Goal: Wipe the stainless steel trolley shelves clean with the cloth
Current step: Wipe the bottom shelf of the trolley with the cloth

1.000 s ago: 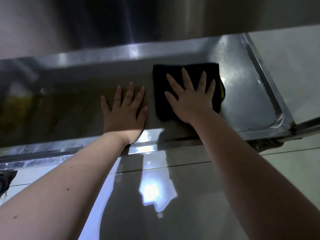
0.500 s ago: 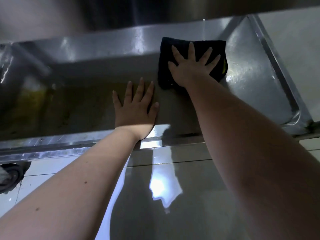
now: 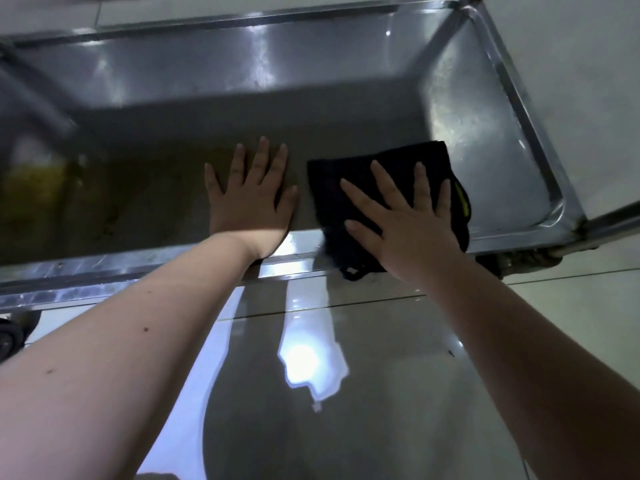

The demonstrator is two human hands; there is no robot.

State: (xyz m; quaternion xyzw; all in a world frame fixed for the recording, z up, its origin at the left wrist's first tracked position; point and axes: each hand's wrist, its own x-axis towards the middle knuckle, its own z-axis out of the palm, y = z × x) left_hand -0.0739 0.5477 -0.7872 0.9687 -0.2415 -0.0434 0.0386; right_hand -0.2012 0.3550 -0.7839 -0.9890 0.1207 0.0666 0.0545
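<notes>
The low stainless steel trolley shelf (image 3: 485, 133) lies under me, its raised rim running along the near edge. A folded black cloth (image 3: 346, 188) with a yellow tag lies on the shelf at the near right and hangs over the front rim. My right hand (image 3: 401, 220) presses flat on the cloth with its fingers spread. My left hand (image 3: 251, 199) rests flat on the bare shelf just left of the cloth, fingers straight, its wrist over the rim. A yellow-brown stain covers the shelf's left part.
Glossy floor tiles (image 3: 346, 427) with a bright light reflection lie below the shelf's front edge. A trolley wheel (image 3: 14, 334) shows at the far left. The right corner post (image 3: 613, 220) of the trolley stands at the shelf's near right corner.
My right hand has pulled the cloth from the shelf's back wall to the front rim. My left hand has stayed flat in the same place.
</notes>
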